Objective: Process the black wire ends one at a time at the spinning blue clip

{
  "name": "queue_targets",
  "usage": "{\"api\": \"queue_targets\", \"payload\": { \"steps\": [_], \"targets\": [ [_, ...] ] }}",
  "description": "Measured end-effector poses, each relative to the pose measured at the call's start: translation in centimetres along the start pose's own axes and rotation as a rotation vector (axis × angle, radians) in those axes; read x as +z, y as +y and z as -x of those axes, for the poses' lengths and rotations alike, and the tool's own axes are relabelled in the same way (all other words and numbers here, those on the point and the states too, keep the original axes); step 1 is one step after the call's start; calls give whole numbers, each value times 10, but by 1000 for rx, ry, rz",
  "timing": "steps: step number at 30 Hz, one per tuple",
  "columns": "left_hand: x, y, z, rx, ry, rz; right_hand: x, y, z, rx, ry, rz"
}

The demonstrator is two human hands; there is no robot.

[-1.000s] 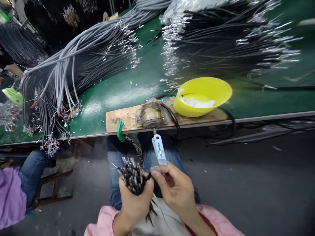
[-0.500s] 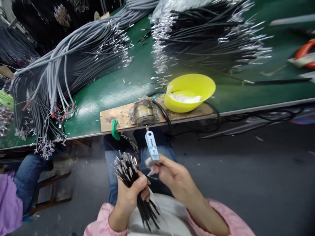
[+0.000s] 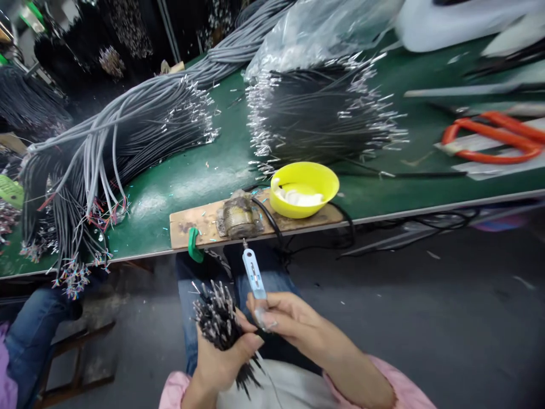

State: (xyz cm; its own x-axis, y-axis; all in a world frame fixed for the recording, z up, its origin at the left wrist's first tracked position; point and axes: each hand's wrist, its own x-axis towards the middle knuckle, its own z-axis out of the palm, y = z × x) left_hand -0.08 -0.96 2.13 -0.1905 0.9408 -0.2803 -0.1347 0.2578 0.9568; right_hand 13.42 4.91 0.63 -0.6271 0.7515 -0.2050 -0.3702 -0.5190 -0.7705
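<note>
My left hand (image 3: 221, 358) is wrapped round a bundle of short black wires (image 3: 215, 318) with silver stripped ends pointing up. My right hand (image 3: 281, 321) is closed in a pinch just to its right, fingertips at the lower end of a pale blue clip-like piece (image 3: 254, 275) that hangs from a small motor (image 3: 238, 215) on a wooden board (image 3: 191, 218). What the pinch holds is too small to make out. A yellow bowl (image 3: 304, 182) with white material stands on the board's right end.
The green table (image 3: 191, 176) carries a long grey cable bundle (image 3: 119, 125), a pile of black wires with tinned ends (image 3: 319, 113), a clear plastic bag (image 3: 319, 28) and orange-handled scissors (image 3: 489, 142). A green clamp (image 3: 193, 244) holds the board. Another person's jeans-clad leg (image 3: 29, 335) is at left.
The view has tilted up and right, bringing in the scissors and bag. My right hand has stayed pinched at the blue piece while the left hand keeps the bundle beside it.
</note>
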Motion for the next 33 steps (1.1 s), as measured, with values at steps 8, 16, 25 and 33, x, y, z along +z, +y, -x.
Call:
{"api": "queue_targets", "payload": {
  "steps": [8, 16, 25, 33],
  "targets": [
    [3, 10, 4, 172, 143, -121, 8, -49, -32, -194, 255, 197],
    [15, 15, -5, 240, 227, -168, 26, -38, -41, -158, 317, -185],
    [19, 15, -4, 227, 232, -191, 30, -37, -44, -168, 319, -299],
    [13, 15, 5, 181, 202, -193, 7, -10, -26, -180, 504, -131]
  ]
}}
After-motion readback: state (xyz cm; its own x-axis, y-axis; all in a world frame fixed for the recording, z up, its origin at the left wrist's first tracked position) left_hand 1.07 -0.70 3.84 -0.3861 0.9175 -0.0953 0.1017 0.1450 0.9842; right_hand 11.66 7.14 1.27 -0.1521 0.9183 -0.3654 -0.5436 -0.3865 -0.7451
